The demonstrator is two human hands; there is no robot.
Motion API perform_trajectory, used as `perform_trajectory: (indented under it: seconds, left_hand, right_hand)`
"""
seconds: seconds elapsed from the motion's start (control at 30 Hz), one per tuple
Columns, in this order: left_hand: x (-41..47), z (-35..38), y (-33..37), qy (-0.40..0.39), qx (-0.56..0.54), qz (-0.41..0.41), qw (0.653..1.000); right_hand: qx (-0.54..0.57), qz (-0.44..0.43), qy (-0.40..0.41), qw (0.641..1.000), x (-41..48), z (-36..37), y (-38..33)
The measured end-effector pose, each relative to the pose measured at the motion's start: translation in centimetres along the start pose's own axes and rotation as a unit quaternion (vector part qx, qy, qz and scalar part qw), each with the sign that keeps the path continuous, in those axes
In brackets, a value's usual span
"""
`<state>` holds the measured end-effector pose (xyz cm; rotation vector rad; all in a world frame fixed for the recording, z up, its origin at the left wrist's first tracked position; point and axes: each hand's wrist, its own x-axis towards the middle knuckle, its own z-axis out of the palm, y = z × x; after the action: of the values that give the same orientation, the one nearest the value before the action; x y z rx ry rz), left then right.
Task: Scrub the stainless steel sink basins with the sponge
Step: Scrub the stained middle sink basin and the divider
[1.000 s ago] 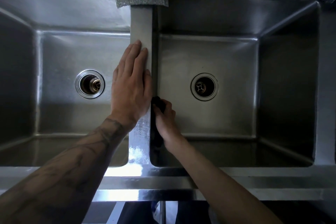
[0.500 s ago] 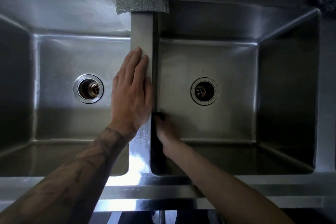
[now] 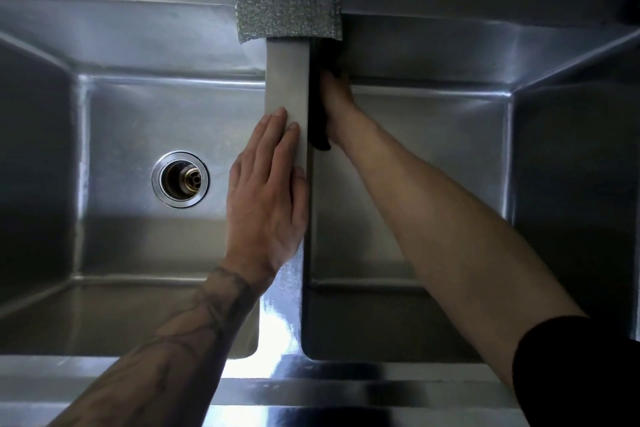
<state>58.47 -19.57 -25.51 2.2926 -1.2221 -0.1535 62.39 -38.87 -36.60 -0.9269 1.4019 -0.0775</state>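
The sponge (image 3: 321, 137) is a dark, nearly black slab set on edge against the divider (image 3: 287, 80) wall inside the right basin (image 3: 433, 121) of the sink (image 3: 311, 388), near the far end. The right hand (image 3: 337, 97) grips it and presses it there, the sponge showing above and below the hand. The left hand (image 3: 266, 191) lies flat on the divider's top, fingers straight, holding nothing.
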Motion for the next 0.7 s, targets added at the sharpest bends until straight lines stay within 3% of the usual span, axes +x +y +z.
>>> perform_trajectory:
  seconds: [0.1, 0.23, 0.37, 0.53, 0.7]
  left_hand:
    - [0.0, 0.0, 0.0, 0.0, 0.003, -0.002, 1.0]
    - [0.0, -0.1, 0.1, -0.003, 0.004, -0.001, 1.0]
    - [0.0, -0.3, 0.3, -0.008, -0.003, -0.008, 1.0]
    - [-0.1, -0.4, 0.4, -0.007, -0.004, -0.013, 1.0]
    - [-0.3, -0.6, 0.6, -0.01, -0.001, -0.02, 1.0]
  right_hand:
    - [0.017, -0.016, 0.013, 1.0, 0.4, 0.1, -0.8]
    - [0.019, -0.137, 0.039, 0.99, -4.1, -0.7, 0.6]
    - [0.005, -0.231, -0.009, 0.973, -10.9, -3.2, 4.1]
    - [-0.048, -0.185, -0.078, 0.978, -19.1, -6.6, 11.8]
    - [-0.16, -0.044, -0.157, 0.974, -21.5, -8.7, 17.4]
